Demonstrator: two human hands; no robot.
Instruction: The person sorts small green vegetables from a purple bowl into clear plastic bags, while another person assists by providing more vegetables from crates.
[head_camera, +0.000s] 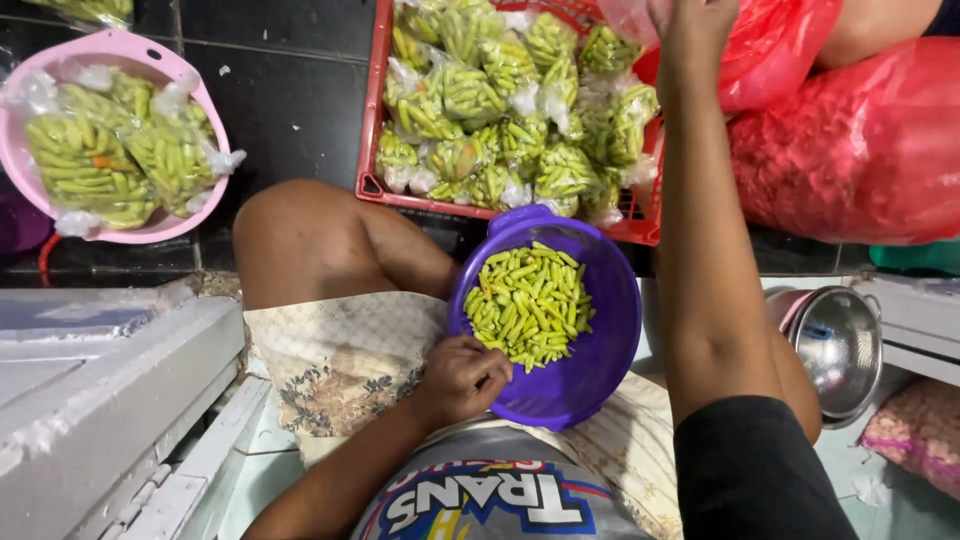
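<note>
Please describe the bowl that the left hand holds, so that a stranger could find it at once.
Start at the red plastic crate of bagged green chillies at top centre. Just below it, on the person's lap, the left hand grips a round purple plastic bowl. Unlike the pink basin, its green chillies lie loose, unbagged.

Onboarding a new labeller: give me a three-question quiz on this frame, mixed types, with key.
1. True or false: the left hand grips the rim of the purple bowl.
2. The red crate holds: A) loose chillies, B) clear bags of green chillies, C) nothing.
3. Fill in: the right hand reaches up to a ____ plastic bag.

Key: 1 true. 2 B. 3 red. Loose green chillies lie in the purple bowl; more bagged ones sit in the pink basin.
</note>
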